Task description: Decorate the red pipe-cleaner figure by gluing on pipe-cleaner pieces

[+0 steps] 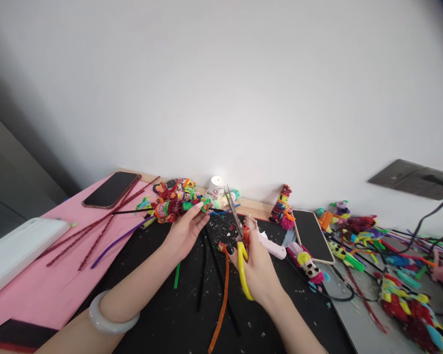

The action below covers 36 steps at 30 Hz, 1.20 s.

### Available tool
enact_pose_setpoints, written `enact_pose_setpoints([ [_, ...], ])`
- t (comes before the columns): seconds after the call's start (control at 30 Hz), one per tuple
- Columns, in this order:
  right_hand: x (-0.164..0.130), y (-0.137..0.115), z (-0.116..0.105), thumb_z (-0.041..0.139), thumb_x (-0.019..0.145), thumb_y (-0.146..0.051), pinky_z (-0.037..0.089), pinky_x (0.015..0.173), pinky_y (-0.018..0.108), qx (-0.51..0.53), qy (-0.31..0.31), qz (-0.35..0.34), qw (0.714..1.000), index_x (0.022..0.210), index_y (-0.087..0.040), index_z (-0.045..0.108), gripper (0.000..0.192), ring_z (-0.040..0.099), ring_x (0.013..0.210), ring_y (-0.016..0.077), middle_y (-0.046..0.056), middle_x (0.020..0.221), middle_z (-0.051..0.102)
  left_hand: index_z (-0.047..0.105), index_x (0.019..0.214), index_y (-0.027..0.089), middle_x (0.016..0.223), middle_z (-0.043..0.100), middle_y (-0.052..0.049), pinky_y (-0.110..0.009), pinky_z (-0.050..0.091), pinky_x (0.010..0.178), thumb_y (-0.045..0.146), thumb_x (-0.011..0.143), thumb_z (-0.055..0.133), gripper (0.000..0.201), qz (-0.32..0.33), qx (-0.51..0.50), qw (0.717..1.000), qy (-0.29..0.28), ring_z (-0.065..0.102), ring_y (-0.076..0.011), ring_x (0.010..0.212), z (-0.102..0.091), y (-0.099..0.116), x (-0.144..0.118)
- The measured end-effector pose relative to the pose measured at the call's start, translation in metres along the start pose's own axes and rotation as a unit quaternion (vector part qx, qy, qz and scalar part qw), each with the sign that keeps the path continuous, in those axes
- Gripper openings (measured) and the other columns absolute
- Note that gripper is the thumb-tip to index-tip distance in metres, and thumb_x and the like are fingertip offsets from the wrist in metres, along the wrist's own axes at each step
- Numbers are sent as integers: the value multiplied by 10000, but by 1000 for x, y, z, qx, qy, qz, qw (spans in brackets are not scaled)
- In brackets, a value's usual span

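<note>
Bracelet (pixel 112 317), pale and smooth, circles the left wrist near the tabletop's front edge. An orange pipe cleaner (pixel 219 305) trails over the black mat (pixel 162 314) between the forearms. Right hand (pixel 256 268) is closed through the yellow handles of the scissors (pixel 239 246), blades parted and pointing toward the wall. Left hand (pixel 186 231) pinches a multicoloured pipe-cleaner figure (pixel 173 206) between thumb and fingertips, held above the mat toward the far edge. A white cup (pixel 216 187) stands at the far edge, a phone (pixel 111 189) on the pink sheet (pixel 33 290) at the far left corner.
</note>
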State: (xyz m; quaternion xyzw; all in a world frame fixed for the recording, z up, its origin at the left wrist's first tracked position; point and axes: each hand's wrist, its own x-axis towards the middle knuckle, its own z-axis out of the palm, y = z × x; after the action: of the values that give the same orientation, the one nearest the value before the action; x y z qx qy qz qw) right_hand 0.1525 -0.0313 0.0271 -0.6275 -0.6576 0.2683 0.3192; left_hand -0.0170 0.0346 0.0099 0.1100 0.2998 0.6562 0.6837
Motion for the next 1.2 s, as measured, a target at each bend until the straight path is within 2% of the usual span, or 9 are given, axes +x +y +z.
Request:
enact_pose_setpoints([
  [0.17,-5,-7,2,547,763,-322,427,609,302,-153,14,-2,988,863,-218,419,193,587,742,226,55,842,602,675,759,130,668,680,-23,-178,564,538,107,810,609,87,-66,-12,998,10,652,-104,588,7,-1,-9],
  [0.33,-7,-6,10,561,779,-366,397,584,288,-210,30,-20,977,847,-211,457,199,608,748,240,55,824,610,664,740,120,648,660,-12,-166,564,538,73,848,547,166,-77,-28,997,7,630,-83,556,8,-5,-13],
  [0.63,-11,-6,18,610,757,-412,378,596,284,-235,51,-29,970,874,-187,502,275,625,764,248,48,828,614,692,759,118,770,722,-38,-185,591,648,71,877,510,222,-66,-28,997,-13,678,-108,691,3,-11,-11],
  [0.9,-11,-11,22,601,762,-413,375,589,288,-208,53,-7,977,838,-187,492,263,600,704,233,52,792,608,699,778,129,782,718,-31,-181,582,683,105,814,614,95,-55,-24,998,-11,670,-107,703,5,-13,-14],
  [1.03,-11,-13,24,596,763,-418,370,578,286,-200,55,-10,978,806,-195,478,256,576,662,218,38,761,590,686,766,143,778,711,-27,-215,578,736,127,776,662,30,-46,-9,999,-4,668,-120,707,5,-13,-14],
  [1.2,-12,-14,25,594,770,-416,343,548,268,-192,55,-14,980,765,-204,456,253,536,609,191,12,702,556,689,793,152,802,715,-26,-222,563,771,140,774,661,36,-43,-6,999,-11,670,-121,735,5,-13,-13],
])
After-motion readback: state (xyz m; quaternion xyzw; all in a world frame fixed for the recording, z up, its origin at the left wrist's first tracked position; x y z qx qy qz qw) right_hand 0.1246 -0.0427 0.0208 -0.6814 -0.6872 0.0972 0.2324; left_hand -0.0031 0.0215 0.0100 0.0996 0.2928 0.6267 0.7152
